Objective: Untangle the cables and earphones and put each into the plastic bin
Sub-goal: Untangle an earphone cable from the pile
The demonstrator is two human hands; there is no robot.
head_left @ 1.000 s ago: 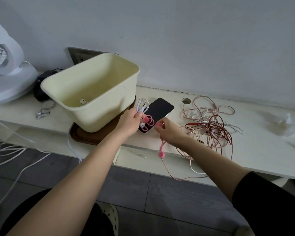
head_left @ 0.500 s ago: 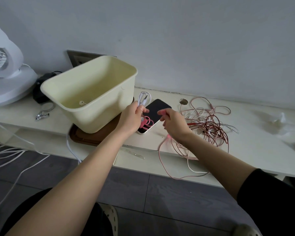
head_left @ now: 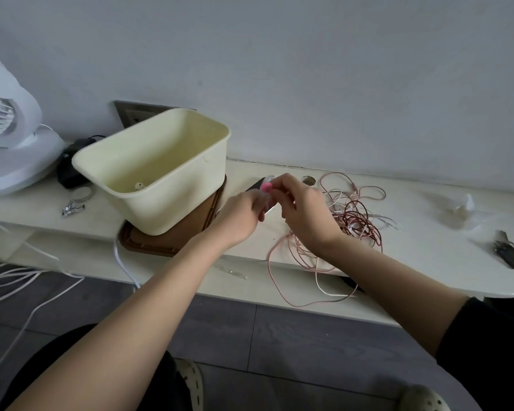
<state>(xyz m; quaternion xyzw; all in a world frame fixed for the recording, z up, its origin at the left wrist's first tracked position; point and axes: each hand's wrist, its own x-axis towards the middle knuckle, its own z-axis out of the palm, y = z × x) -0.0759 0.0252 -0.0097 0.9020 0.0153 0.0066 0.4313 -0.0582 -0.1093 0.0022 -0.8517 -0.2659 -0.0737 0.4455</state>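
A cream plastic bin [head_left: 166,185] stands on a brown tray [head_left: 172,241] on the white shelf, with a white earbud [head_left: 139,185] showing inside. Just right of the bin my hands meet over a dark phone [head_left: 257,185], mostly hidden. My right hand [head_left: 304,215] pinches a pink earphone [head_left: 266,187] at its fingertips. My left hand [head_left: 242,213] is curled around the bundled earphone cable, which is hidden in the fist. A tangle of pink, red and white cables [head_left: 350,215] lies to the right, with loops hanging over the shelf edge.
A white fan [head_left: 9,149] stands at far left, with a black adapter [head_left: 69,170] and a foil scrap [head_left: 72,206] beside the bin. Crumpled clear plastic [head_left: 460,209] and a dark key fob [head_left: 509,253] lie at right. White cords [head_left: 18,277] hang off the left.
My right hand has lifted the pink earphone end up from below the shelf edge to my left hand. Both hands now cover the phone and the bundle.
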